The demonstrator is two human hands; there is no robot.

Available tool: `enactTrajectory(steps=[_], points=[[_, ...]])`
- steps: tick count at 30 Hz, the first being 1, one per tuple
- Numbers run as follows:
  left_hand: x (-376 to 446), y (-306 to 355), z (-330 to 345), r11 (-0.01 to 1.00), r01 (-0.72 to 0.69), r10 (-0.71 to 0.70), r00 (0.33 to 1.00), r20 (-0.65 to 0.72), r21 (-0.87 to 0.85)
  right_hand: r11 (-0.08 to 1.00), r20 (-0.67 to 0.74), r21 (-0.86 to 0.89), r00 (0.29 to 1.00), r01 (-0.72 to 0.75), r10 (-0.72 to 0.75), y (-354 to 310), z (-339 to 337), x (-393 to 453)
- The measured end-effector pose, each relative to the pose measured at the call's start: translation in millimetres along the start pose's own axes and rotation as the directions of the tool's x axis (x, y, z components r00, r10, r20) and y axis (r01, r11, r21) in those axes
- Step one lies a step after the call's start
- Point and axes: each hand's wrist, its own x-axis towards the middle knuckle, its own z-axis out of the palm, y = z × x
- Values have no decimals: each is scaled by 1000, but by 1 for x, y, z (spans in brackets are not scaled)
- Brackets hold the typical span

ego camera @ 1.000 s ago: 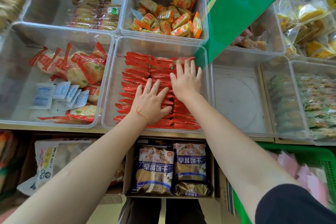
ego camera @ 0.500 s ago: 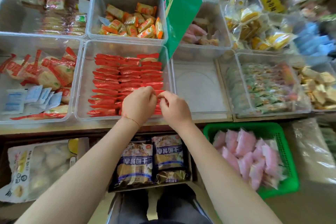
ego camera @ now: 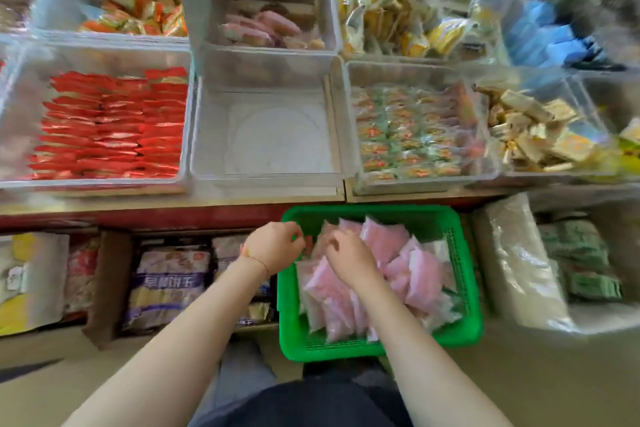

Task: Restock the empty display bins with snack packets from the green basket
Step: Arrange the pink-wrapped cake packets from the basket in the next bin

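Both hands have left the bin of red packets (ego camera: 110, 125), where they worked a second ago, and now sit low over the green basket (ego camera: 464, 288). The view has also swung right, so the basket lies near centre and the green sign from before is out of frame.

Left hand (ego camera: 273, 246): over the basket's near-left rim, fingers curled inward, a thin orange cord at the wrist. Whether it pinches anything, cannot tell; fingertips are blurred and turned away.

Right hand (ego camera: 349, 256): inside the basket, on top of the pink snack packets (ego camera: 422, 274), fingers bent down into the pile. Contact with the packets looks likely, but a firm grip cannot be told through the motion blur.

Basket: on the floor, just below the shelf edge, heaped with pink and whitish packets lying at mixed angles.

Empty bin (ego camera: 273, 139): clear plastic, directly above the basket, between the red-packet bin on its left and a bin of green-and-orange packets (ego camera: 405, 135) on its right.

Behind the empty bin: a bin with pink packets (ego camera: 263, 28), low stock. To its left, a bin of orange wrapped snacks (ego camera: 138, 14).

Under the shelf, left of the basket: a carton of bagged biscuits (ego camera: 169, 284).
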Motion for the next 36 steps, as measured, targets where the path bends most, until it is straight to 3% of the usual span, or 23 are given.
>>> enactTrajectory(steps=[5,7,11,14,17,19,21,24,27,31,32,33,36], points=[[18,52,84,971,228,-211,958,193,-72,945,388,-289,921,150,-28,103,-17,3],[18,64,104,937,337,-308,922,234,-93,931,424,-289,902,223,-85,123,-20,1],[14,71,120,847,518,-483,843,235,-117,904,372,-348,922,247,-109,136,-17,-2],[12,70,116,823,537,-487,835,257,-185,899,391,-325,907,293,-155,137,-20,1],[8,70,104,835,487,-451,872,189,-256,958,392,-148,904,245,-170,137,-34,8],[6,67,95,822,464,-453,884,114,-331,989,365,54,919,138,-148,136,-48,13],[3,59,85,799,455,-467,881,71,-392,976,333,214,936,44,-115,136,-59,17],[1,43,76,794,429,-459,888,40,-431,948,190,318,981,-20,-43,131,-62,22],[-3,32,70,691,408,-491,871,26,-597,960,16,259,994,-108,108,114,-46,16],[-9,31,60,521,405,-466,873,147,-751,961,33,119,968,-250,247,90,-2,1],[-10,31,59,523,412,-421,886,194,-747,966,40,37,966,-256,254,86,11,-2],[-11,30,58,587,400,-359,908,217,-704,966,42,-57,966,-253,256,83,22,-4],[-14,24,58,881,244,-143,954,264,-404,947,-46,-182,965,-264,260,76,42,-3]])
